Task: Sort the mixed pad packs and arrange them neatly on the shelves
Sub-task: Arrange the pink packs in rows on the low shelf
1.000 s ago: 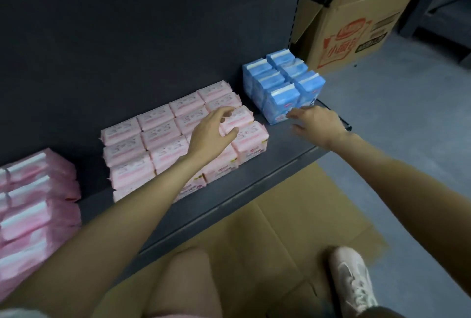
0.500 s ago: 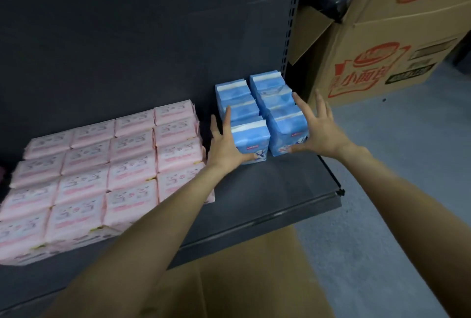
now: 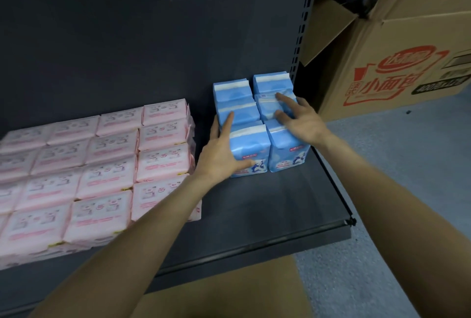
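Several blue pad packs (image 3: 251, 148) stand upright in two rows at the right end of the dark shelf (image 3: 280, 205). My left hand (image 3: 220, 153) presses flat against the left side of the block, thumb across the front pack. My right hand (image 3: 299, 120) lies on top of the right row with fingers spread and straight. To the left, several pink pad packs (image 3: 102, 164) lie flat in a tidy grid, stacked in layers.
A large printed cardboard box (image 3: 397, 63) stands on the grey floor just right of the shelf upright (image 3: 304, 37). Flattened cardboard (image 3: 216, 297) lies on the floor below the shelf's front edge. Bare shelf surface lies in front of the blue packs.
Both hands moved from the pink packs and shelf edge to the blue block. My right hand has shifted from the block's right side onto its top.
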A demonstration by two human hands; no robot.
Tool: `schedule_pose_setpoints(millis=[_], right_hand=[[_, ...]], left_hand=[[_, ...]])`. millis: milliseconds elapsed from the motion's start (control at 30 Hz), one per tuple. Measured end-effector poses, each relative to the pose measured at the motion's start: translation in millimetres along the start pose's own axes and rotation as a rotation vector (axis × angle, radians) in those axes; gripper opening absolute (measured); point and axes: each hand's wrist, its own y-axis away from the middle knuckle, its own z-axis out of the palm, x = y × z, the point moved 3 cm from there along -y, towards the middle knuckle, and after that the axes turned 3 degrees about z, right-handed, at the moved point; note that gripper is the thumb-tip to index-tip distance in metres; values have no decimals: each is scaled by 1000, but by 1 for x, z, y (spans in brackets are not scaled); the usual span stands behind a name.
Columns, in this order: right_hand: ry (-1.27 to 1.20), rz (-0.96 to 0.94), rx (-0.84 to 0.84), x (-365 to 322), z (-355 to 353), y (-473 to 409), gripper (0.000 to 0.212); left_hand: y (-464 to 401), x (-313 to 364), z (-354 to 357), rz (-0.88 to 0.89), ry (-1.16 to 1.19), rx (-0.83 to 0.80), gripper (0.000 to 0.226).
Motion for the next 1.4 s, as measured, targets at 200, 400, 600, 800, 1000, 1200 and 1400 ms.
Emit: schedule_pose_setpoints(millis=[200,400,600,800,1000,1200,1400], right_hand=[[61,-21,-17,-3,3,-4,51],[67,-4,52,-6,-18,-43,55],[20,39,-57,-17,-3,-76,50],[-9,1,-144,-18,-5,-69,52],[-130,-96,-90,-11,-16,-20,60],[122,-161,-210,25,-16,48,115],[204,-160,35,29,11,48,107]], left_hand=[[0,-5,-7,-24,-79,-61,128],[-2,17,-17,5,-304,-78,133],[-9,11,1,16,-245,-125,131],[-10,9,4,20,-215,-75,125],[-10,11,0,-3,-264,-96,122],[-3,22,-8,-36,-492,-95,118],[3,16,-8,10,-450,-123,123]])
